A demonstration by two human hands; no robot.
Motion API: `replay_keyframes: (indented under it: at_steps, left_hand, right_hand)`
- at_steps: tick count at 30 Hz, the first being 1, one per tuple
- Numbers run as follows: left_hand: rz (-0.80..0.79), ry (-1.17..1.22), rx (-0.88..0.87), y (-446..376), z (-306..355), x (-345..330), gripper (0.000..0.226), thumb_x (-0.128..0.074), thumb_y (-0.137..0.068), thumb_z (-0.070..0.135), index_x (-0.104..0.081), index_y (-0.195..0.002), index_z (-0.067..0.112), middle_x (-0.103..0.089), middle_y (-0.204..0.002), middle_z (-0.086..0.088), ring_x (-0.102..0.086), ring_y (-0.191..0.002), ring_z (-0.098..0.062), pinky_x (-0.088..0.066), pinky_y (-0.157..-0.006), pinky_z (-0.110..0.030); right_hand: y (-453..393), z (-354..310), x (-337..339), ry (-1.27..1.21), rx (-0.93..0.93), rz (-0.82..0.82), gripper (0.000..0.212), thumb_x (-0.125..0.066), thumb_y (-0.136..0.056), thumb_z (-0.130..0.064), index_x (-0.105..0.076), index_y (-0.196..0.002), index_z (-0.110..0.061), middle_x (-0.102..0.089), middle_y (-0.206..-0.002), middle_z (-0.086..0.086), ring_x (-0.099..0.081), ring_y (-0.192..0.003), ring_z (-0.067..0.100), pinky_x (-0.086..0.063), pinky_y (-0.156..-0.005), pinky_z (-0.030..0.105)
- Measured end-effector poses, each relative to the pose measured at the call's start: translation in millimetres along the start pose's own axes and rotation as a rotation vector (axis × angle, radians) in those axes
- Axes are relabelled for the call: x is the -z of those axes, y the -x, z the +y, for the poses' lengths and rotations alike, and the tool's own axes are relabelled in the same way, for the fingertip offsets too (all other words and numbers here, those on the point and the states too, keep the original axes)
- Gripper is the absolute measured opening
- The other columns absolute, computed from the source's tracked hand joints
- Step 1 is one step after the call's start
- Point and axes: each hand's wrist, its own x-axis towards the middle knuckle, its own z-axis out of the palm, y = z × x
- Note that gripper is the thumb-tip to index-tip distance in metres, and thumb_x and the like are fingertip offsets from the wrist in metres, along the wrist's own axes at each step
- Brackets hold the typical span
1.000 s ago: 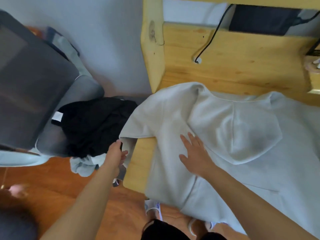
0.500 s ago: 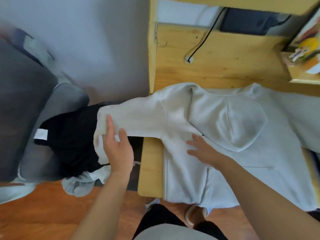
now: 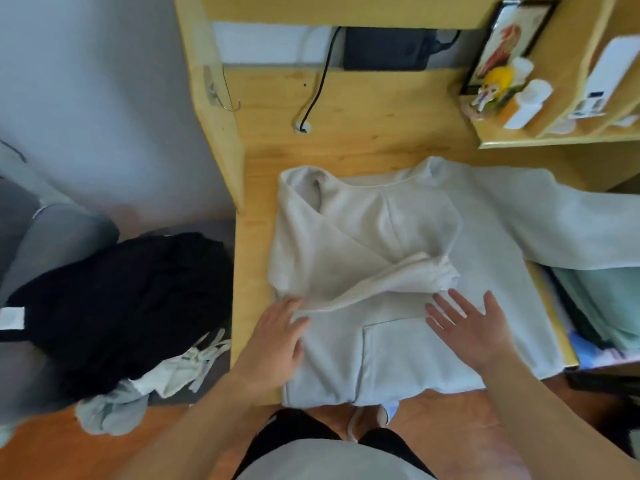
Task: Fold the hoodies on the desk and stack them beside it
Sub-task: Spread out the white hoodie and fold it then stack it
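The pale hoodie [image 3: 398, 271] lies flat on the desk [image 3: 363, 133], its left sleeve folded across. Both the left hand [image 3: 277, 341] and right hand [image 3: 474, 334] rest on it, fingers spread. Soft, limp fleece; best pinched at the far-right sleeve's cuff.

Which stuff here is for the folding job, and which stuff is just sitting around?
For the job:
- light grey hoodie, one sleeve folded across it
- left hand and right hand, flat on it
- wooden desk
- black clothes pile beside the desk

Just lying about:
- black cable
- yellow-haired figurine
- framed picture
- white bottle
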Motion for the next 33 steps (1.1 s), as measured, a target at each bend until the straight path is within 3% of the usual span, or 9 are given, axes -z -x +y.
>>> replay_keyframes:
  at_steps: [4, 8, 11, 15, 18, 21, 24, 27, 33]
  left_hand:
    - [0.339, 0.325, 0.463, -18.6, 0.3, 11.3, 0.039, -0.056, -0.097, 0.014, -0.050, -0.136, 0.021, -0.049, -0.134, -0.001, -0.049, -0.125, -0.022, -0.046, -0.104, -0.039]
    - [0.318, 0.546, 0.872, -51.6, -9.9, 23.0, 0.042, -0.054, -0.098, 0.023, -0.049, -0.138, 0.014, -0.050, -0.117, 0.000, -0.057, -0.107, -0.026, -0.045, -0.084, -0.038]
    - [0.165, 0.356, 0.923, -62.2, -12.1, 16.3, 0.035, -0.049, -0.095, 0.040, -0.056, -0.122, 0.019, -0.054, -0.120, -0.005, -0.057, -0.104, -0.030, -0.053, -0.083, -0.047]
    - [0.119, 0.144, 0.883, -65.4, -1.8, 8.4, 0.025, -0.047, -0.099, 0.032, -0.059, -0.106, 0.011, -0.052, -0.110, -0.010, -0.050, -0.109, -0.034, -0.048, -0.080, -0.046]
    - [0.107, 0.121, 0.814, -64.0, -10.2, 10.2, 0.028, -0.043, -0.102, 0.029, -0.061, -0.096, 0.009, -0.052, -0.098, -0.009, -0.055, -0.097, -0.033, -0.044, -0.072, -0.042]
    - [0.116, 0.140, 0.796, -62.5, -22.2, 15.8, 0.033, -0.041, -0.103, 0.031, -0.061, -0.087, 0.010, -0.053, -0.092, -0.007, -0.055, -0.078, -0.029, -0.045, -0.066, -0.039]
    - [0.112, 0.067, 0.870, -54.7, -31.4, 24.6, 0.026, -0.044, -0.102, 0.027, -0.055, -0.088, 0.007, -0.052, -0.098, -0.010, -0.053, -0.076, -0.030, -0.044, -0.065, -0.038]
    - [0.147, 0.093, 0.793, -46.6, -28.8, 26.3, 0.020, -0.048, -0.101, 0.028, -0.052, -0.092, 0.011, -0.052, -0.094, -0.005, -0.055, -0.074, -0.024, -0.049, -0.063, -0.039]
    - [0.076, 0.206, 0.700, -51.4, -2.2, 14.3, 0.033, -0.048, -0.097, 0.051, -0.060, -0.100, 0.020, -0.061, -0.095, 0.001, -0.063, -0.085, -0.025, -0.055, -0.076, -0.042]
  right_hand:
    - [-5.7, -5.5, -5.9, -0.019, 0.000, 0.042, 0.085, -0.067, -0.072, -0.067, -0.053, -0.136, -0.013, -0.060, -0.134, 0.015, -0.059, -0.122, 0.041, -0.039, -0.111, 0.059]
    - [-16.0, -9.4, -21.3, 0.116, 0.024, 0.142, 0.053, -0.070, -0.092, -0.033, -0.050, -0.137, -0.013, -0.057, -0.128, 0.015, -0.060, -0.114, 0.035, -0.052, -0.095, 0.053]
    - [-8.4, -9.6, -25.9, 0.208, 0.060, 0.187, 0.033, -0.055, -0.097, 0.001, -0.054, -0.130, -0.003, -0.065, -0.112, 0.017, -0.066, -0.097, 0.032, -0.061, -0.079, 0.044]
    - [41.4, -2.3, -0.7, -0.041, 0.220, 0.099, 0.020, -0.045, -0.091, 0.003, -0.062, -0.096, -0.004, -0.068, -0.091, 0.010, -0.068, -0.086, 0.023, -0.058, -0.078, 0.034]
    - [51.9, 25.0, 56.0, 0.144, 0.137, 0.535, 0.018, -0.045, -0.085, 0.012, -0.056, -0.086, -0.002, -0.060, -0.090, 0.013, -0.062, -0.086, 0.029, -0.058, -0.076, 0.040]
    - [46.2, 39.7, 84.3, 0.488, 0.159, 0.788, 0.018, -0.047, -0.079, 0.007, -0.054, -0.086, -0.008, -0.046, -0.076, 0.007, -0.046, -0.072, 0.026, -0.043, -0.048, 0.027]
    - [37.2, 51.0, 61.0, 0.945, 0.413, 0.674, 0.029, -0.057, -0.081, -0.010, -0.061, -0.109, -0.020, -0.050, -0.105, 0.003, -0.051, -0.095, 0.029, -0.049, -0.073, 0.038]
    - [23.1, 66.2, 29.4, 1.430, 0.574, 0.419, 0.049, -0.058, -0.090, -0.013, -0.050, -0.138, -0.020, -0.042, -0.141, 0.003, -0.038, -0.128, 0.029, -0.038, -0.103, 0.040]
    - [2.6, 78.0, 9.8, 1.841, 0.603, 0.221, 0.057, -0.059, -0.095, -0.025, -0.043, -0.149, -0.021, -0.028, -0.158, 0.005, -0.023, -0.142, 0.031, -0.028, -0.118, 0.044]
